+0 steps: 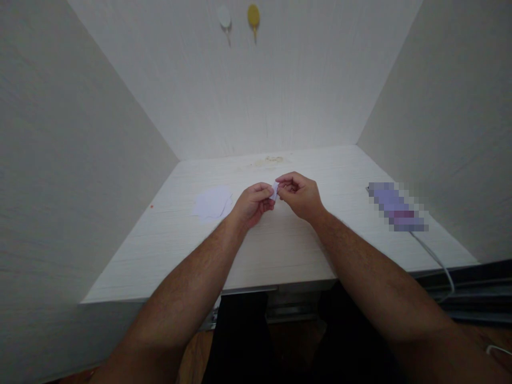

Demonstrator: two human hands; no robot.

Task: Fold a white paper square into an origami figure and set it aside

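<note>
Between my two hands is a small folded piece of white paper (274, 191), held just above the middle of the desk. My left hand (256, 202) pinches its left side between thumb and fingers. From the right, my right hand (301, 195) has its thumb and fingertips closed on the paper's other edge. The fingers hide part of the paper, so its full shape cannot be made out. Left of my left hand, several loose white paper sheets (213, 202) lie overlapping on the desk.
The pale wooden desk (168, 250) has panels on three sides. A blurred-out flat device (396, 207) lies at the right, with a white cable (436, 258) running over the front edge. Two hooks, one white (224, 17) and one yellow (253, 16), are on the back panel.
</note>
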